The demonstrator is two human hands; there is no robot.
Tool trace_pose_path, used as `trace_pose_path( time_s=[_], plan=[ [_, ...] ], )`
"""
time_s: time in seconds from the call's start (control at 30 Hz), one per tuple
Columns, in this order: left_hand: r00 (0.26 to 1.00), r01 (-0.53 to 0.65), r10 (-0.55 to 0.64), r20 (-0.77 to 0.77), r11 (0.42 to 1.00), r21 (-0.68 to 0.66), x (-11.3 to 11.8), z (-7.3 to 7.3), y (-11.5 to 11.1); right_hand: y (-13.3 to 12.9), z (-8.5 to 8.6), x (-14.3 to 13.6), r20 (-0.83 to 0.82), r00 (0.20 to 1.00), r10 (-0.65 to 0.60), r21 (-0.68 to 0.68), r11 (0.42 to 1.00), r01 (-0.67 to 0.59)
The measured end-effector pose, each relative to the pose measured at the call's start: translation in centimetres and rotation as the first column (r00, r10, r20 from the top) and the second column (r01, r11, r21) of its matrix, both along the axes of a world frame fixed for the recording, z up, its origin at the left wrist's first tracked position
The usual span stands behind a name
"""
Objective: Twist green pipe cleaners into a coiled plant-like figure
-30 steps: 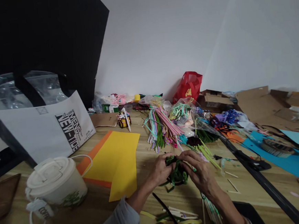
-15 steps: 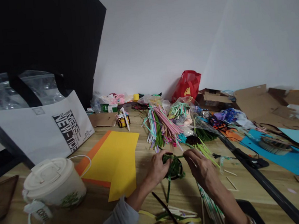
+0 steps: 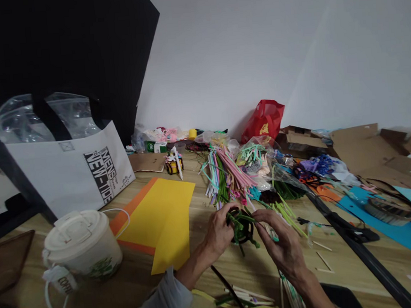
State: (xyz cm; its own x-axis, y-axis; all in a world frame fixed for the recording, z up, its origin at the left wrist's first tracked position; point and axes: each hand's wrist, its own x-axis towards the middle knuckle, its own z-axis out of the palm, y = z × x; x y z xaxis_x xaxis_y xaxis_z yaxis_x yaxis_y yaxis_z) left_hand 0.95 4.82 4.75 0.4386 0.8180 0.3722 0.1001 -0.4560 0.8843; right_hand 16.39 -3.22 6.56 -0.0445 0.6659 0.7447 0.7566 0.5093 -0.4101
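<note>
In the middle of the table my left hand is closed on a round piece of green pipe cleaners with a dark ring. Its thumb and fingertips grip the left side. My right hand pinches a green pipe cleaner strand at the piece's right edge. Loose green ends stick out below and to the right. Just beyond lies a large bundle of coloured pipe cleaners. Below the hands are wooden sticks and loose yellow and brown strands.
Yellow paper over orange paper lies to the left, beside a white lidded pot and a white shopping bag. A red bag stands at the back. Right are a dark bar, blue paper and cardboard boxes.
My right hand has come in from the right, closer to the piece, and the strand there now bends instead of stretching straight out. The whole view has shifted slightly.
</note>
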Motion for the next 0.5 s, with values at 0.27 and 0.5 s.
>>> trace_pose_path(
  time_s=[0.27,0.5],
  plan=[
    [1.000,-0.017,0.018,0.022,0.999,-0.032,-0.10,0.75,-0.18,-0.31,0.52,-0.15,-0.093,0.995,0.042,-0.046,0.998,-0.047],
    [1.000,-0.019,0.019,0.010,1.000,0.003,-0.15,0.66,-0.18,-0.49,0.64,-0.21,-0.101,0.992,0.079,-0.077,0.993,-0.087]
  ],
)
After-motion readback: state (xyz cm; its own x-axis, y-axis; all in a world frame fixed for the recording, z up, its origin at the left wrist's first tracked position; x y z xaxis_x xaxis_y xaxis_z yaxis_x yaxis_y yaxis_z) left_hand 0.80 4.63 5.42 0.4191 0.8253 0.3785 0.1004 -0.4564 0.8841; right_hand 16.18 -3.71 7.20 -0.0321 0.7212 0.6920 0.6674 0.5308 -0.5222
